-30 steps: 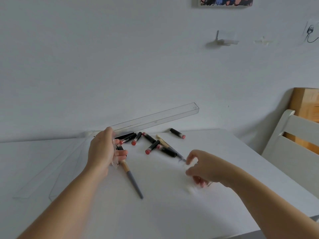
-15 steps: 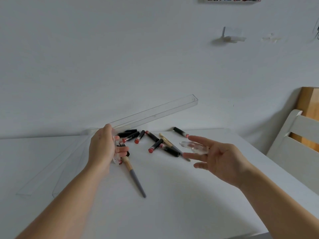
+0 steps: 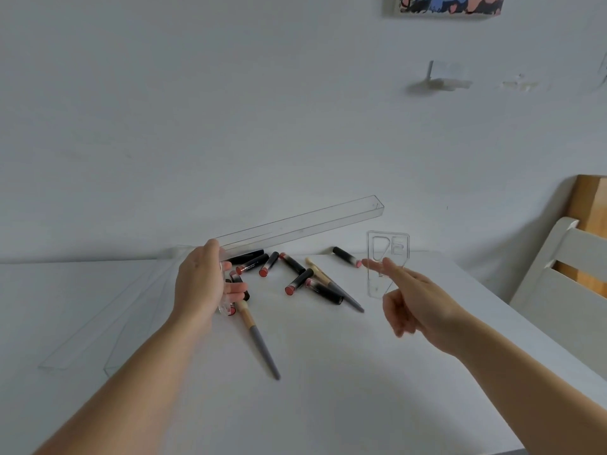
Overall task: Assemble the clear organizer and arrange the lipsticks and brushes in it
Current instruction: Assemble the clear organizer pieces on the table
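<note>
Assembly underway, prob: left hand [image 3: 200, 284] grips clear tray [image 3: 297, 226] end, tilted up, while right hand [image 3: 412, 298] pinches clear bracket [image 3: 387, 261] upright for fitting.

The left hand [image 3: 200, 284] hides the near end of the clear tray [image 3: 302, 224] and part of a lipstick [image 3: 241, 289]. The top edge crops the wall picture [image 3: 450, 4]; the right edge crops the chair [image 3: 565, 277].

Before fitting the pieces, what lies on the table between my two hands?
In the head view, lipsticks and a brush lie between the left hand and right hand.
</note>
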Action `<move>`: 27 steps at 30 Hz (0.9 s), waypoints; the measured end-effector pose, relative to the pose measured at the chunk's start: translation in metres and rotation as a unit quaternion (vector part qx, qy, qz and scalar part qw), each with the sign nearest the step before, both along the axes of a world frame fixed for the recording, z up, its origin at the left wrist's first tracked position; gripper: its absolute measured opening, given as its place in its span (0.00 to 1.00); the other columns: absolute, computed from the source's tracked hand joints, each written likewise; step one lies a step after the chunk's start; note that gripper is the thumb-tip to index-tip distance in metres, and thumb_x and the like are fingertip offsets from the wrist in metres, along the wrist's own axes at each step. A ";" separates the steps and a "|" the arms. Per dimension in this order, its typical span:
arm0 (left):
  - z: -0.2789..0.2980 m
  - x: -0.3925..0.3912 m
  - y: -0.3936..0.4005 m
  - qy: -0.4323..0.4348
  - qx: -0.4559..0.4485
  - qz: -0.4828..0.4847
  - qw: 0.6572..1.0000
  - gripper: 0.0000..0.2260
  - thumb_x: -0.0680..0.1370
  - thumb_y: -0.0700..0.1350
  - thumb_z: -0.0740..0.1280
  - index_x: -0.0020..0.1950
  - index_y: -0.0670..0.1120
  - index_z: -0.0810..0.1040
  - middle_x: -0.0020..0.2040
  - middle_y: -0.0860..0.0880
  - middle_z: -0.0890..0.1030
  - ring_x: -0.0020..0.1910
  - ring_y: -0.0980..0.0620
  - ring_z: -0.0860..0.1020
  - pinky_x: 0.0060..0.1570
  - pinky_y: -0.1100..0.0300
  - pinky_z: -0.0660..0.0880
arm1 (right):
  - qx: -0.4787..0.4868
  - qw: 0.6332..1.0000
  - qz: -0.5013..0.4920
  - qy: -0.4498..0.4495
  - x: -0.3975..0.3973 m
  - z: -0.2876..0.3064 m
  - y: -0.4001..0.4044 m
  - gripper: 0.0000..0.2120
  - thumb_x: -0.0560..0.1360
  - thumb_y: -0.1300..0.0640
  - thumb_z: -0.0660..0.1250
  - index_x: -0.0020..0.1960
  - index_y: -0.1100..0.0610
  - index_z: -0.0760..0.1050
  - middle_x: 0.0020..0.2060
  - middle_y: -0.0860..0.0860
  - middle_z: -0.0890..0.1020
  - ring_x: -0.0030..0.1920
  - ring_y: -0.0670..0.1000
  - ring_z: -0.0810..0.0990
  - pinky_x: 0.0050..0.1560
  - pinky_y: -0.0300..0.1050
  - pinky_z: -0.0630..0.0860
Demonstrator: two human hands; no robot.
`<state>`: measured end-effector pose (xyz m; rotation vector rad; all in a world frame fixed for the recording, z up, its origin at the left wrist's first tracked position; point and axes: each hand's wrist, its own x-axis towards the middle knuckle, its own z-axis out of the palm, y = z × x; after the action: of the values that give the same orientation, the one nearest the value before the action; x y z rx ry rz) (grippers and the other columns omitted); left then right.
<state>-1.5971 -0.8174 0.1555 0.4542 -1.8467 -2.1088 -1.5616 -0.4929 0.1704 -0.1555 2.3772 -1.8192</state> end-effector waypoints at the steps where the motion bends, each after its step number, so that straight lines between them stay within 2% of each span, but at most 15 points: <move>1: 0.000 0.000 0.000 0.001 0.001 0.000 1.000 0.14 0.76 0.52 0.60 0.54 0.46 0.77 0.51 0.44 0.81 0.29 0.41 0.85 0.25 0.56 0.78 | 0.015 1.000 -0.002 0.011 0.000 0.001 0.000 0.20 0.82 0.34 0.53 0.67 0.37 0.76 0.23 0.53 0.67 0.24 0.50 0.63 0.29 0.42 0.71; 4: -0.001 -0.001 0.000 0.001 0.003 -0.002 1.000 0.13 0.75 0.52 0.61 0.53 0.46 0.78 0.51 0.44 0.81 0.29 0.41 0.85 0.26 0.55 0.79 | 0.040 0.999 -0.005 0.021 -0.001 0.002 -0.001 0.20 0.82 0.36 0.53 0.62 0.42 0.79 0.23 0.50 0.64 0.25 0.49 0.62 0.30 0.44 0.72; 6: -0.002 -0.002 -0.001 0.004 0.000 -0.002 1.000 0.14 0.75 0.53 0.61 0.52 0.46 0.77 0.51 0.44 0.81 0.29 0.41 0.85 0.27 0.54 0.79 | 0.036 0.999 -0.002 0.033 0.001 0.002 -0.003 0.20 0.84 0.40 0.54 0.59 0.46 0.83 0.25 0.53 0.74 0.28 0.51 0.70 0.34 0.46 0.76; 8: -0.002 -0.002 -0.001 0.006 -0.001 -0.003 1.000 0.14 0.74 0.54 0.61 0.52 0.47 0.78 0.51 0.44 0.82 0.30 0.41 0.85 0.28 0.53 0.80 | -0.026 0.999 0.000 0.022 0.002 0.000 -0.004 0.18 0.85 0.46 0.57 0.59 0.52 0.82 0.40 0.58 0.85 0.37 0.57 0.83 0.40 0.53 0.82; 10: -0.003 -0.002 -0.001 0.007 -0.003 -0.005 1.000 0.14 0.73 0.55 0.61 0.51 0.49 0.78 0.51 0.44 0.82 0.30 0.40 0.85 0.29 0.52 0.81 | -0.110 0.994 0.004 0.000 0.000 -0.003 -0.004 0.14 0.85 0.51 0.57 0.64 0.55 0.78 0.50 0.62 0.86 0.45 0.63 0.86 0.42 0.58 0.83; 13: -0.003 0.001 0.001 0.010 -0.024 -0.011 1.000 0.12 0.72 0.57 0.60 0.48 0.53 0.77 0.51 0.45 0.83 0.31 0.40 0.85 0.33 0.45 0.83 | -0.178 0.983 -0.036 -0.003 -0.009 -0.008 -0.001 0.14 0.85 0.56 0.55 0.68 0.51 0.72 0.52 0.62 0.85 0.35 0.61 0.80 0.30 0.50 0.76; 15: -0.003 0.003 0.002 0.014 -0.048 -0.010 0.999 0.12 0.73 0.57 0.59 0.48 0.53 0.76 0.51 0.46 0.83 0.31 0.41 0.85 0.36 0.42 0.83 | -0.197 0.978 -0.073 -0.008 -0.016 -0.012 -0.001 0.17 0.84 0.58 0.55 0.69 0.45 0.72 0.52 0.62 0.85 0.30 0.57 0.75 0.27 0.46 0.69; 19: -0.001 0.007 0.006 0.026 -0.081 -0.011 0.996 0.13 0.73 0.58 0.59 0.48 0.53 0.78 0.51 0.47 0.82 0.28 0.42 0.84 0.28 0.50 0.78 | -0.197 0.973 -0.119 -0.014 -0.024 -0.023 -0.009 0.24 0.79 0.59 0.61 0.69 0.38 0.73 0.56 0.56 0.83 0.27 0.54 0.71 0.26 0.43 0.64; 22: -0.001 0.009 0.007 0.037 -0.105 -0.014 0.994 0.15 0.73 0.60 0.59 0.48 0.51 0.77 0.50 0.47 0.81 0.28 0.41 0.84 0.27 0.52 0.76 | -0.188 0.971 -0.145 0.001 -0.026 -0.031 -0.019 0.23 0.77 0.57 0.64 0.63 0.32 0.75 0.52 0.50 0.85 0.27 0.53 0.73 0.26 0.42 0.65; 24: -0.001 0.009 0.007 0.045 -0.119 -0.013 0.992 0.14 0.75 0.59 0.60 0.48 0.52 0.77 0.50 0.49 0.82 0.28 0.41 0.84 0.27 0.52 0.77 | -0.201 0.968 -0.150 0.003 -0.027 -0.032 -0.019 0.21 0.77 0.58 0.64 0.58 0.31 0.76 0.51 0.49 0.86 0.27 0.53 0.73 0.27 0.43 0.64; 27: -0.001 0.010 0.005 0.049 -0.143 -0.012 0.988 0.12 0.75 0.59 0.60 0.47 0.54 0.78 0.46 0.51 0.83 0.28 0.42 0.84 0.23 0.56 0.76 | -0.221 0.963 -0.153 0.003 -0.031 -0.036 -0.013 0.21 0.79 0.59 0.61 0.63 0.34 0.75 0.52 0.53 0.86 0.27 0.52 0.74 0.30 0.45 0.63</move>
<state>-1.5876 -0.8121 0.1547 0.2549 -2.0615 -1.8038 -1.5927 -0.5061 0.1341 0.1709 2.0487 -2.4726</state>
